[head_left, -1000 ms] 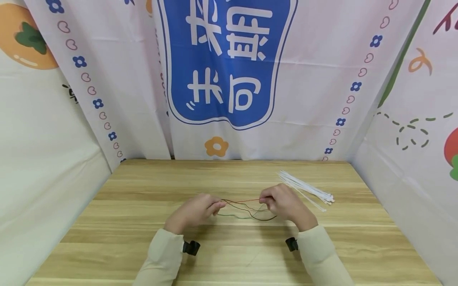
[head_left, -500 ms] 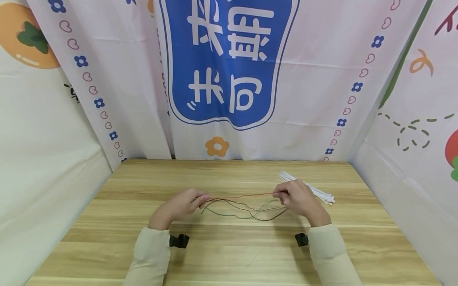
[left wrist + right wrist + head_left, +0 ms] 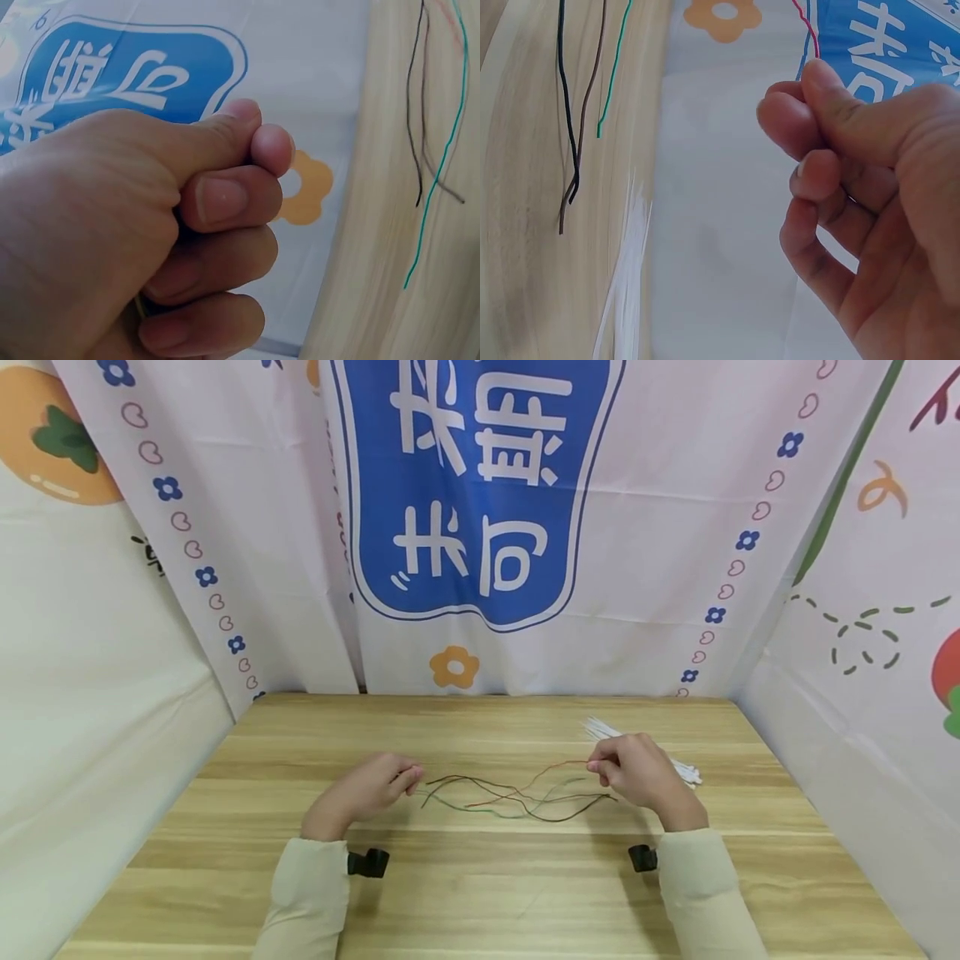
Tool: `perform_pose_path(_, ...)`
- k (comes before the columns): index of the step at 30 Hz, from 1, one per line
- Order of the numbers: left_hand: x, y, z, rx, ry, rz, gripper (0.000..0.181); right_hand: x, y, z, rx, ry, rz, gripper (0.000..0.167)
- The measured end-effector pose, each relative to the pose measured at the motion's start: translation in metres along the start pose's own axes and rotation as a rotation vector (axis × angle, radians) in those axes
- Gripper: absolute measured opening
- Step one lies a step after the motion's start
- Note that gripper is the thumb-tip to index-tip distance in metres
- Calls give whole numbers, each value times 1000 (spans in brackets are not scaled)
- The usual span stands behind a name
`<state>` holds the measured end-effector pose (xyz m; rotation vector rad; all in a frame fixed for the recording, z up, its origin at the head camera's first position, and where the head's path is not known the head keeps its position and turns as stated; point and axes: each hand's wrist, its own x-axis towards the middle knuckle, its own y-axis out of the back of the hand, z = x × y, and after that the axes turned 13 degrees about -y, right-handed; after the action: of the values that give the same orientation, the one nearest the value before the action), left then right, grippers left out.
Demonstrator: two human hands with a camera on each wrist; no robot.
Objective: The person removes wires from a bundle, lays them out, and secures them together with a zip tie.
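Note:
My right hand pinches one end of a thin red wire between thumb and forefinger, at the right of the head view. From there the wire droops leftward to the table. My left hand is raised at the left with fingers curled and thumb against the forefinger; nothing shows in its pinch. Between the hands a green wire, a black wire and a brown wire lie wavy and crossing on the table. In the left wrist view, their near ends lie apart from the left hand.
A bundle of white cable ties lies behind the right hand, partly hidden by it. The wooden table ends at a printed cloth backdrop; cloth also hangs along both sides.
Both hands moved apart, stretching the red wire between them. The left hand then let go of its end, which dropped onto the other wires; the right hand still pinches the other end.

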<state>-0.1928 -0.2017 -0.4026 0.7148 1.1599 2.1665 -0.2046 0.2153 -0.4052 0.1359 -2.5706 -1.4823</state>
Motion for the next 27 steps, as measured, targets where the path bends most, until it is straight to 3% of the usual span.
perform_pose_path(10, 9, -9, 0, 1, 2, 9, 40, -2, 2, -7, 59, 22, 1, 25)
perform_pose_path(15, 14, -14, 1, -10, 36, -1, 41, -3, 4, -11, 116, 72, 16, 24)
perform_pose_path(27, 19, -28, 2, 65, 113, -6, 42, -9, 11, -28, 247, 131, -12, 19)
